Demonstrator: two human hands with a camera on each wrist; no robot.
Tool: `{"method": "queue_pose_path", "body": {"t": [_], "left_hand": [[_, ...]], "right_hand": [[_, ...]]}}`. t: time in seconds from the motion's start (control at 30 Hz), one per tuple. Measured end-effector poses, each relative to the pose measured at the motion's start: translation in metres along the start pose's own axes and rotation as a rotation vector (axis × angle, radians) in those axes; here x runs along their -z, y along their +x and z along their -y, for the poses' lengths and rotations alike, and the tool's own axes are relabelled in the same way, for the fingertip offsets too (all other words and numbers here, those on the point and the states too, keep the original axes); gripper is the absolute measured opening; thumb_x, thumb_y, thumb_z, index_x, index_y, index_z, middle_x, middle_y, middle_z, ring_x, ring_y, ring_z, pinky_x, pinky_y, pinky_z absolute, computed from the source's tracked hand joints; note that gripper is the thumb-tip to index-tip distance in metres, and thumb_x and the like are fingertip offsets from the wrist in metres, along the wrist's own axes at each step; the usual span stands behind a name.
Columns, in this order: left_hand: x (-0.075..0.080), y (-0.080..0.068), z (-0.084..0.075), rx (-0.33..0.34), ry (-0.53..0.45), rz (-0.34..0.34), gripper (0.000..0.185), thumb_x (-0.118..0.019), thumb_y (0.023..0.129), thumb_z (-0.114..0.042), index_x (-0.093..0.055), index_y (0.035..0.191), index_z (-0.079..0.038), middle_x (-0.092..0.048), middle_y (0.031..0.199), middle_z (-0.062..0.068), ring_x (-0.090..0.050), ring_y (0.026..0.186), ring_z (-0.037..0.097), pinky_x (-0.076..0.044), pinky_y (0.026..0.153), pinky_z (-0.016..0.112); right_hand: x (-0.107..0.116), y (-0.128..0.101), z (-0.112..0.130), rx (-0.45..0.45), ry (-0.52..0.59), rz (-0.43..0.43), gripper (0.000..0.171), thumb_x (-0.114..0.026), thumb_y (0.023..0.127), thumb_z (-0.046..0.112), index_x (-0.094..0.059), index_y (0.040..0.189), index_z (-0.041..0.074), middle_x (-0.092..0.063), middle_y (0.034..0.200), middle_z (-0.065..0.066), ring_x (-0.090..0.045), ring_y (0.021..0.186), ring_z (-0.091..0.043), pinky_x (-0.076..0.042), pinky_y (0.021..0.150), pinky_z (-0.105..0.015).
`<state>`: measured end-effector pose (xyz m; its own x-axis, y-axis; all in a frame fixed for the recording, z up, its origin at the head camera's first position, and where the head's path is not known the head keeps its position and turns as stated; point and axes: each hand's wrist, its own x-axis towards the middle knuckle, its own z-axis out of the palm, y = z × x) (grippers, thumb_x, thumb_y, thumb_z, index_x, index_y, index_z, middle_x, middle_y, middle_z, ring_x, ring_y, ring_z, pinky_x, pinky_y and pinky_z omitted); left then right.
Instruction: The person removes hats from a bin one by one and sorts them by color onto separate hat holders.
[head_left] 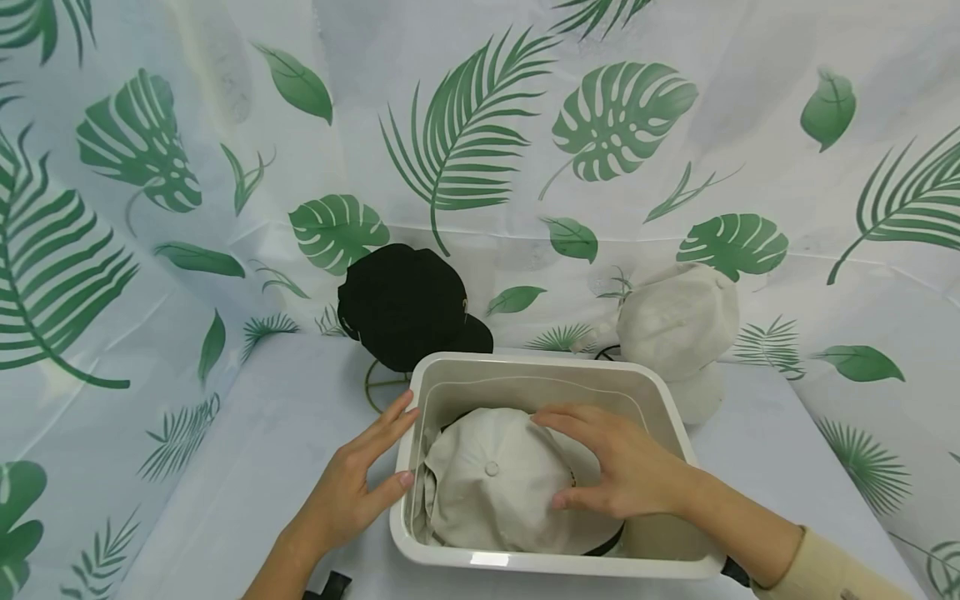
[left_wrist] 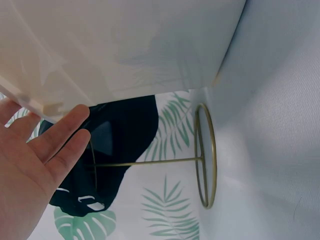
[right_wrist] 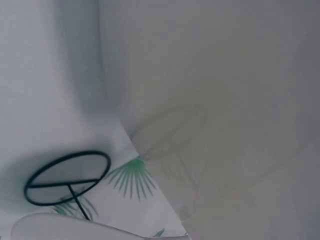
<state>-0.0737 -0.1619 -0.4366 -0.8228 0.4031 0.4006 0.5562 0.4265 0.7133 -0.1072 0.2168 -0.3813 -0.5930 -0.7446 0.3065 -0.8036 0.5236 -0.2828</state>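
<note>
In the head view, a beige baseball cap lies crown up inside a white plastic bin. My right hand is over the cap's right side, its fingers spread and the thumb low on the crown. At the bin's left rim, my left hand has its fingertips against the edge, fingers extended. The left wrist view shows that left hand beside the bin's outer wall. In the right wrist view the right hand is hidden, with the bin's wall filling much of the picture.
Behind the bin, a black cap hangs on a gold wire stand at the left. A second beige cap is at the right, near a black wire stand. Leaf-print sheeting rises behind the white table.
</note>
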Motion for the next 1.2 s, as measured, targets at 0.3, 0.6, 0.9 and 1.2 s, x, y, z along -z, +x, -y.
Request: {"method": "queue_pose_path", "body": {"t": [0.3,0.6,0.9,1.2], "left_hand": [[-0.001,0.0,0.001,-0.012,-0.006,-0.007,0.068,-0.067,0.094,-0.014,-0.046,0.159,-0.013,-0.031,0.171,0.003,-0.04,0.151,0.027,-0.037,0.119,0.037],[-0.003,0.0,0.001,-0.024,-0.008,-0.014,0.069,-0.068,0.093,-0.012,-0.046,0.159,-0.011,-0.031,0.17,0.004,-0.04,0.151,0.027,-0.036,0.12,0.033],[-0.001,-0.001,0.001,-0.029,-0.011,-0.02,0.069,-0.068,0.094,-0.012,-0.046,0.159,-0.01,-0.032,0.17,0.006,-0.04,0.151,0.028,-0.034,0.12,0.029],[-0.003,0.0,0.001,-0.04,-0.014,-0.026,0.068,-0.068,0.093,-0.012,-0.047,0.158,-0.01,-0.032,0.17,0.006,-0.039,0.152,0.028,-0.032,0.12,0.027]], "right_hand": [[-0.004,0.001,0.001,-0.006,0.013,0.002,0.083,-0.087,0.078,0.057,-0.06,0.145,0.016,-0.059,0.144,0.006,-0.061,0.128,-0.015,-0.053,0.099,-0.041],[-0.009,0.002,0.001,-0.017,0.018,0.027,0.082,-0.09,0.077,0.051,-0.06,0.144,0.015,-0.06,0.143,0.002,-0.063,0.126,-0.019,-0.055,0.098,-0.046],[-0.012,0.004,0.003,-0.013,0.066,0.048,0.075,-0.09,0.08,0.042,-0.06,0.143,0.014,-0.064,0.133,0.006,-0.065,0.117,-0.013,-0.056,0.095,-0.04],[-0.013,0.003,0.003,-0.001,0.142,0.035,0.053,-0.09,0.083,0.021,-0.064,0.129,0.017,-0.067,0.114,0.013,-0.065,0.102,-0.005,-0.056,0.089,-0.029]]}}
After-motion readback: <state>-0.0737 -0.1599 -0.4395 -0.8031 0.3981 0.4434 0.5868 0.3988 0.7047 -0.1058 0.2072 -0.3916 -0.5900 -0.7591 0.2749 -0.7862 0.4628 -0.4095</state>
